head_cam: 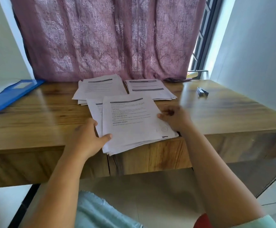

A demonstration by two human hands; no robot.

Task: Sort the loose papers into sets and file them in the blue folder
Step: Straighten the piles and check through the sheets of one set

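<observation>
Near stack of printed papers (134,125) lies at the front edge of the wooden counter (43,116), overhanging it slightly. Left hand (86,139) grips the stack's left edge, thumb on top, fingers curled beneath. Right hand (175,119) rests at the right edge; motion blur, fingers curled, grip cannot be determined. Two further paper piles (101,88) (148,88) lie behind. Blue folder (10,94) lies at far left. Dark stapler-like object (202,92) lies at right.

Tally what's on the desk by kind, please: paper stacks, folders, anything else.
Paper stacks: 3, back left, back right, near stack gripped by the left hand, touched by the right hand
Blue folder: 1
Small dark object: 1, too blurred to identify
Total: 5
</observation>
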